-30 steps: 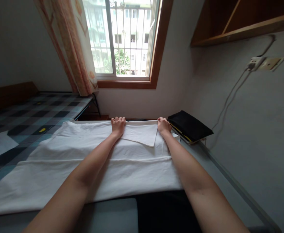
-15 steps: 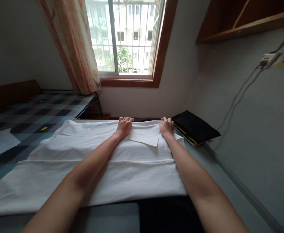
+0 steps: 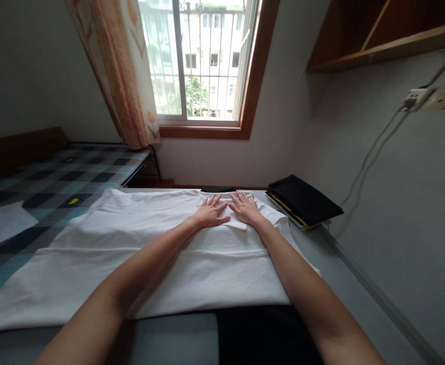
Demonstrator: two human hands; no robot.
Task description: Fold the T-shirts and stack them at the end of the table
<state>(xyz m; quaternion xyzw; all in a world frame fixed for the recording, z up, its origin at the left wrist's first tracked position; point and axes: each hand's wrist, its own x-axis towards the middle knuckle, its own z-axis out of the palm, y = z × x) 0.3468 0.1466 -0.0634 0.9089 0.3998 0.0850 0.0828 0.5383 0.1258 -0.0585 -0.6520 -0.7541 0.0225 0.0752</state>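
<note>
A white T-shirt is spread over the table, its left end reaching toward the bed. Near its far edge lies a small folded-over flap, possibly a sleeve, mostly covered by my hands. My left hand rests flat on this flap, fingers spread. Just to the right, my right hand also presses down with fingers apart, its thumb close to the left hand. Neither hand grips anything.
A black folder or case sits on papers at the table's right rear. A flat black item lies beyond the shirt. On the left is a bed with a checked cover and a paper sheet. A shelf hangs at upper right.
Both hands have let go of the flap's far edge and come inward and nearer to me. Their curled fingers are now spread flat on the flap.
</note>
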